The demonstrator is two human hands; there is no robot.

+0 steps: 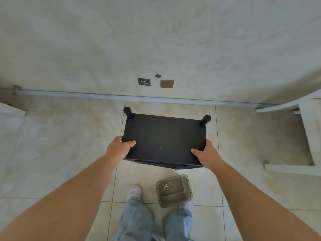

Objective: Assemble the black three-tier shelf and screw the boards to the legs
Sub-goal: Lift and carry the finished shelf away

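Both forearms reach out from the bottom of the view toward the black shelf (164, 141), which is carried above the tiled floor (60, 136) near the far wall. On the left, the left hand (119, 147) grasps the near left corner of the top board, thumb laid flat over the upper face and fingers hidden beyond the edge. Two short black legs (128, 112) stick up at the far corners, so the unit is probably upside down, held this way to turn it or set it down. A lower board shows just beneath the near edge. On the right, the right hand (206, 156) clasps the near right corner the same way, balancing the load evenly. Below the shelf, between the person's shoes, a clear plastic container (174, 191) sits on the floor with a small wrench (165, 187) inside, kept close for tightening. White furniture (309, 133) stands at the far right.
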